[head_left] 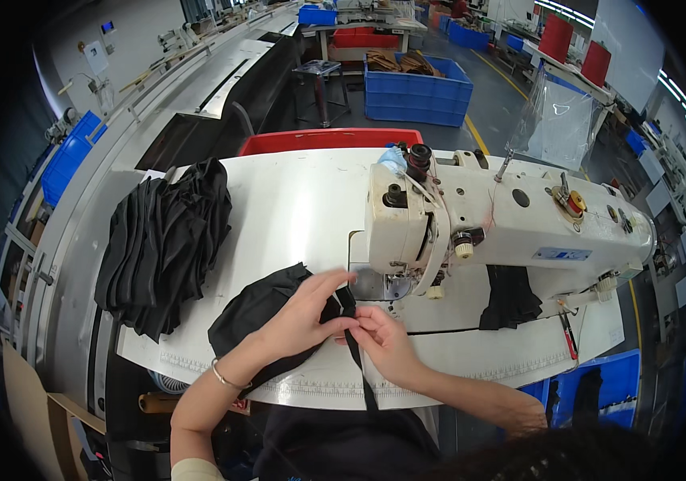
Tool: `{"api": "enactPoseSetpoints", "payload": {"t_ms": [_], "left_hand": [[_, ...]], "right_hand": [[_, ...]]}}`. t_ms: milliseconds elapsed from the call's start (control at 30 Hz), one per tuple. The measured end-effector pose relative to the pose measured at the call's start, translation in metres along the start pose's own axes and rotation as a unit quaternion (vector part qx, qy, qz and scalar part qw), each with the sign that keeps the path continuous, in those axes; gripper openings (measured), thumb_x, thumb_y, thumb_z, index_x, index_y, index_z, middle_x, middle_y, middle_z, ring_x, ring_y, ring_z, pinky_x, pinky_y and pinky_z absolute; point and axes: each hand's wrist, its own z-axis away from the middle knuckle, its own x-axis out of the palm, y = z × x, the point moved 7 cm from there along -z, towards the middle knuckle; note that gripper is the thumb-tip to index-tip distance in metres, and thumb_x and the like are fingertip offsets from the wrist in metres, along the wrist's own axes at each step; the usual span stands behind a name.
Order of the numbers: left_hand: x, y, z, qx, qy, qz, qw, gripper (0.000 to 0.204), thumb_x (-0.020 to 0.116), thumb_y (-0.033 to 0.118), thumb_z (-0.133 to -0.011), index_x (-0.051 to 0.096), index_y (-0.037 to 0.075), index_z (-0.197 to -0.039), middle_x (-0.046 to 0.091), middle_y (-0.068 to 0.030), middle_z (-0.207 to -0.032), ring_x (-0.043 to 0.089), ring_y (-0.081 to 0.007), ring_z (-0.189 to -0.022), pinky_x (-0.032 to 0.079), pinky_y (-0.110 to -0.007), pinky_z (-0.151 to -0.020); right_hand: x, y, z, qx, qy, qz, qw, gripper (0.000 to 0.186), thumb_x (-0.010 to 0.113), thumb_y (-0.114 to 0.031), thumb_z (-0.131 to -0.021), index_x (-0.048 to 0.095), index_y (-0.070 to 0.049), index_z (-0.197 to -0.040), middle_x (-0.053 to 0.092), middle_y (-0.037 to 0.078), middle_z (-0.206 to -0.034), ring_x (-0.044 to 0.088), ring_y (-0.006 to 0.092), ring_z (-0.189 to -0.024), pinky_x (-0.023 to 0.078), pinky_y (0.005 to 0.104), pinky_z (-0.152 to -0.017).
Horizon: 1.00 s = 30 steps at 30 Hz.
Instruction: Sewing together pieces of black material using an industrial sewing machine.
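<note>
My left hand (303, 317) reaches over a black fabric piece (238, 321) on the white sewing table, its thumb pressing at the piece's right edge and its other fingers stretched toward the machine. A narrow black strap (363, 377) runs from that edge down over the front of the table. My right hand (388, 345) pinches the strap where it meets the fabric, thumb and fingertips close to my left thumb. Just beyond the fingertips is the needle area of a white sewing machine (511, 208). The exact join between strap and fabric is partly hidden by my fingers.
A tall stack of black fabric pieces (162, 244) lies on the table's left. More black fabric (509, 298) rests under the machine arm, near red-handled snips (569, 335). Behind the table are a red bin (335, 138) and a blue crate (419, 100).
</note>
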Motion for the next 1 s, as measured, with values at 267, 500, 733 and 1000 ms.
{"api": "enactPoseSetpoints", "payload": {"t_ms": [267, 500, 733, 1000], "left_hand": [[0.042, -0.027, 0.01, -0.177, -0.224, 0.272, 0.919, 0.022, 0.056, 0.002, -0.087, 0.049, 0.001, -0.108, 0.06, -0.0155, -0.084, 0.06, -0.022, -0.075, 0.046, -0.031, -0.067], [0.05, -0.032, -0.007, -0.095, -0.186, 0.152, 0.966, 0.023, 0.056, -0.001, -0.083, 0.051, 0.0, -0.105, 0.052, -0.0151, -0.09, 0.054, -0.0288, -0.079, 0.045, -0.034, -0.067], [0.095, -0.084, -0.044, -0.091, -0.106, 0.316, 0.938, 0.046, 0.067, 0.007, -0.074, 0.051, 0.002, -0.117, 0.056, -0.0112, -0.108, 0.049, -0.0258, -0.107, 0.036, -0.036, -0.093], [0.111, -0.082, -0.044, -0.204, -0.178, 0.427, 0.863, 0.049, 0.07, 0.01, -0.073, 0.052, 0.003, -0.118, 0.051, -0.0127, -0.12, 0.044, -0.0296, -0.117, 0.035, -0.038, -0.099]], "right_hand": [[-0.008, -0.03, 0.027, 0.014, -0.199, 0.194, 0.96, 0.03, 0.054, -0.002, -0.086, 0.052, -0.002, -0.116, 0.062, 0.012, -0.093, 0.064, 0.0188, -0.08, 0.05, 0.0296, -0.066], [0.015, -0.041, 0.04, -0.447, -0.22, 0.675, 0.545, 0.03, 0.056, -0.014, -0.073, 0.062, 0.003, -0.097, 0.059, 0.01, -0.095, 0.057, 0.0217, -0.095, 0.047, 0.0363, -0.081], [-0.037, -0.025, 0.002, -0.313, -0.171, 0.744, 0.564, 0.035, 0.054, -0.012, -0.075, 0.058, -0.002, -0.109, 0.059, 0.01, -0.109, 0.056, 0.0233, -0.102, 0.05, 0.0369, -0.082], [-0.055, -0.01, 0.015, -0.283, -0.142, 0.648, 0.692, 0.033, 0.058, -0.003, -0.086, 0.052, -0.002, -0.119, 0.058, 0.007, -0.117, 0.054, 0.0169, -0.11, 0.042, 0.0343, -0.096]]}}
